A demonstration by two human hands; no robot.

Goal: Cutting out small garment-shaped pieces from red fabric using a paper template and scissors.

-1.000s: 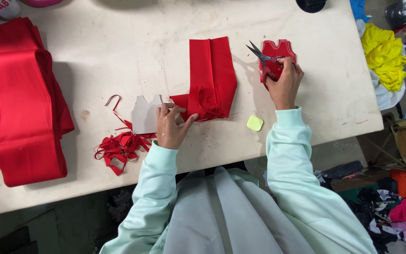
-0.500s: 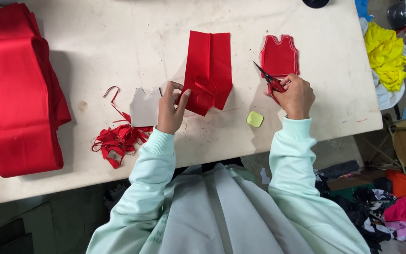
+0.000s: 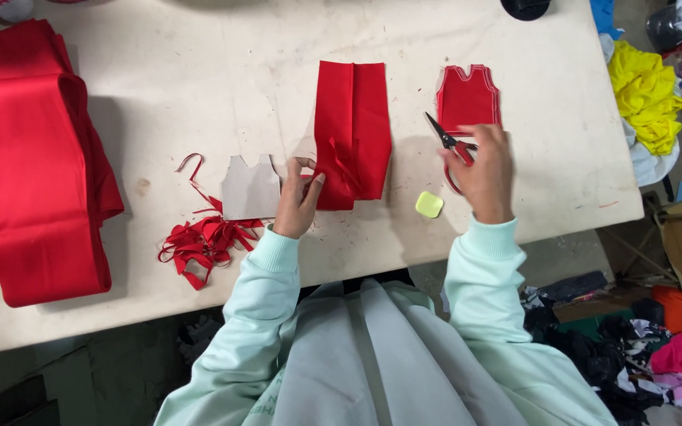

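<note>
1. Our left hand pinches the lower left corner of the folded red fabric, fingers curled shut on the edge, approx. mid-counter.
2. Our right hand is closed round the handles of the red-handled scissors; blades point up-left, slightly parted, w/ tips just beside the cut red vest-shaped piece, which lies flat right of the fabric.
3. A grey card template, same vest shape, sits just left of our left hand, touching the red offcuts below it.
4. A small yellow-green chalk block lies btwn our 2 hands, near the counter's front edge.
5. To do this well, we judge: keep the fold flat & layers aligned w/ the left hand, hold the blades clear of the finished piece, and don't drag loose strips under the fabric.
6. Edges: the front edge runs close below both wrists; the chalk is the item nearest to it and could get knocked off.
7. Room: open counter above the template and left of the fabric; the big stack of red cloth fills the far left. Right of the vest piece there's some bare surface before the counter ends, w/ yellow cloth beyond.
</note>
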